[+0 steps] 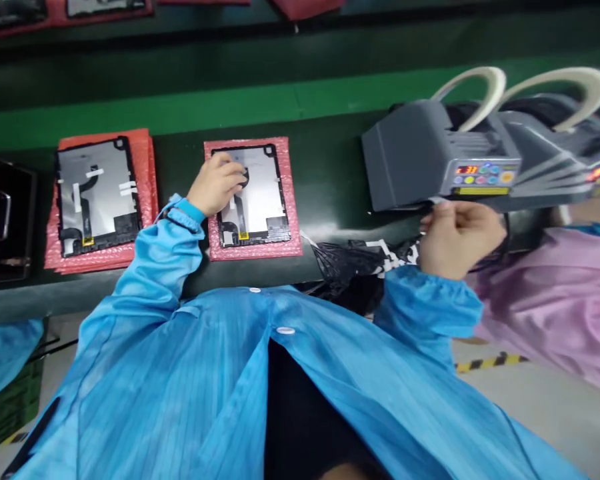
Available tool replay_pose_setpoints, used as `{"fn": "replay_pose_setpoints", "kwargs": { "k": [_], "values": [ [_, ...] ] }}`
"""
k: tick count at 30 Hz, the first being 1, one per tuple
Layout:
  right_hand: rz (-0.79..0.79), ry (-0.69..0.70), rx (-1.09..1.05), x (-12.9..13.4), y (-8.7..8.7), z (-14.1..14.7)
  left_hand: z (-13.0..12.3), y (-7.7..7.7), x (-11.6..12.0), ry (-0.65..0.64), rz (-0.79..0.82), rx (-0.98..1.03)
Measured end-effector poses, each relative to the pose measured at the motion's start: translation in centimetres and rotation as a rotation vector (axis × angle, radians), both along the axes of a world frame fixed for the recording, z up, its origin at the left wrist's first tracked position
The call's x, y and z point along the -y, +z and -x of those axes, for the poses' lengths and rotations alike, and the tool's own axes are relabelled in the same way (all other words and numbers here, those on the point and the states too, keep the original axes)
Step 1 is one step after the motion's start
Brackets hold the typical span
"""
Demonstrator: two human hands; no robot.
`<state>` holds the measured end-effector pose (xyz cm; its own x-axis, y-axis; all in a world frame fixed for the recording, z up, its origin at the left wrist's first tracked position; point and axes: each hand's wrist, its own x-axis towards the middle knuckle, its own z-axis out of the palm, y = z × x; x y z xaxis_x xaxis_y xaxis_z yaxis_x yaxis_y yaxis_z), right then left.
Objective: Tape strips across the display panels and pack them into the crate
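Note:
A tablet screen panel [265, 193] with a black frame and silver back lies on pink bubble wrap [296, 243] in front of me. My left hand [219, 183] rests over its upper left part, fingers curled and closed at the end of a black flex cable [240, 207]. At the grey tape dispenser [415, 153], my right hand [457, 233] is closed in a pinch on a short white strip of tape [436, 200] by the outlet. Its fingertips are slightly blurred.
Left of me, a similar panel [105, 193] lies on stacked red bubble wrap [150, 173]. A second dispenser [565, 147] stands at right, near a co-worker's pink sleeve [555, 300]. Black plastic with white tape scraps [350, 260] hangs at the table edge. A black case [10, 213] sits far left.

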<state>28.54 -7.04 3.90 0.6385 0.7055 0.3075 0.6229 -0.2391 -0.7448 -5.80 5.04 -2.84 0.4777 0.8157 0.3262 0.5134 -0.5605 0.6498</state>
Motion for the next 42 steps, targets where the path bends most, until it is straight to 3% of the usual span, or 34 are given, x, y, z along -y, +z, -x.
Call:
{"fn": "replay_pose_setpoints", "kwargs": {
  "k": [2, 5, 8, 11, 15, 22, 30, 33, 36, 39, 42],
  "values": [
    [0.071, 0.245, -0.074, -1.2, 0.4, 3.2, 0.0, -1.2, -0.9, -0.049, 0.057, 0.046],
    [0.277, 0.588, -0.100, -5.5, -0.2, 8.8, 0.2, -2.6, -1.5, -0.063, 0.091, 0.058],
    [0.433, 0.762, 0.060, -10.6, -1.9, 13.4, 0.5, -3.4, -1.8, -0.053, 0.088, 0.060],
    [0.551, 0.824, 0.201, -13.8, -3.6, 16.0, 0.6, -3.7, -1.8, -0.042, 0.100, 0.085],
    [0.613, 0.813, 0.312, -14.9, -4.5, 17.2, 0.5, -3.5, -1.6, -0.053, 0.113, 0.070],
    [0.682, 0.775, 0.466, -14.6, -3.5, 18.0, 0.3, -3.0, -1.3, -0.015, 0.225, 0.247],
    [0.710, 0.774, 0.546, -15.0, -3.6, 18.8, 0.3, -3.3, -1.3, -0.019, 0.152, 0.165],
    [0.668, 0.683, 0.547, -15.1, -3.8, 18.6, 0.3, -3.2, -1.1, -0.010, 0.150, 0.158],
    [0.598, 0.564, 0.508, -14.0, -3.5, 16.4, 0.4, -3.1, -1.1, -0.005, 0.154, 0.136],
    [0.445, 0.492, 0.350, -10.6, -3.2, 11.4, 0.6, -3.2, -1.4, -0.004, 0.113, 0.080],
    [0.174, 0.216, 0.084, -5.7, -3.4, 5.1, 0.7, -3.3, -1.6, 0.000, 0.029, -0.022]
  ]
}}
